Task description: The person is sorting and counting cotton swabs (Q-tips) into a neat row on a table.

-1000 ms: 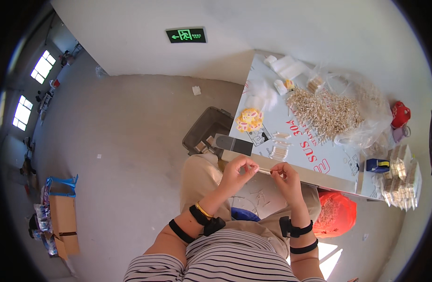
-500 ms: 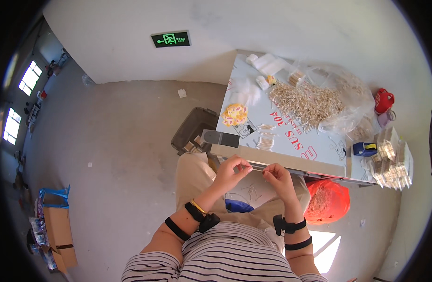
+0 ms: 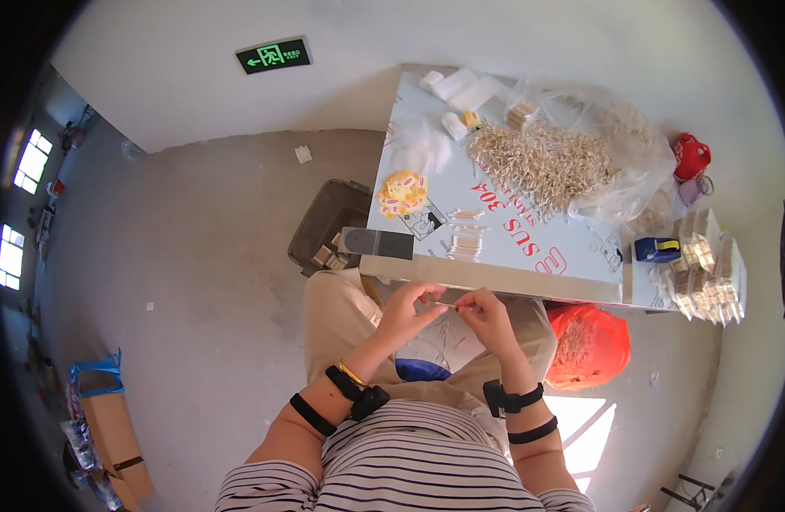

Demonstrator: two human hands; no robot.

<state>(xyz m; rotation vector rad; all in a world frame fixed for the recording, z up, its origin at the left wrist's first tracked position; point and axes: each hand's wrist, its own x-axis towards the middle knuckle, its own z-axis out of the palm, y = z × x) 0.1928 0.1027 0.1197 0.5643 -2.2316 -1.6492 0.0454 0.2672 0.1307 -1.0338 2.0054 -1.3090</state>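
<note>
Over the lap, L hand & R hand pinch a thin stick between them; light, level grip prob. best, so it won't bend. Beyond, on surface: swab rows, then loose swab pile farther back.

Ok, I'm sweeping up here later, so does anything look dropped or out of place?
A white scrap lies on the floor near the wall, like litter. Thin sticks also lie strewn below the left hand and right hand, perhaps dropped.
</note>
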